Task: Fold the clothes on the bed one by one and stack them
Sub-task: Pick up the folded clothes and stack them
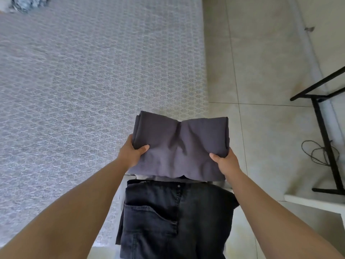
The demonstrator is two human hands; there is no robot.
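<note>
A folded dark grey garment (179,144) is held up over the bed's near right corner. My left hand (130,154) grips its left edge, thumb on top. My right hand (226,161) grips its right near corner, thumb on top as well. Below it, nearer to me, lies a pair of folded black jeans (173,219) with a back pocket facing up, on top of a stack whose lower layers are mostly hidden. A thin strip of a lighter grey piece (186,178) shows just beyond the jeans under the held garment.
The bed (84,81) has a grey patterned cover. A crumpled grey-blue cloth (28,3) lies at its far left corner. To the right is tiled floor (261,71), a black metal frame (324,139) with a coiled cable (317,152), and a white ledge (313,201).
</note>
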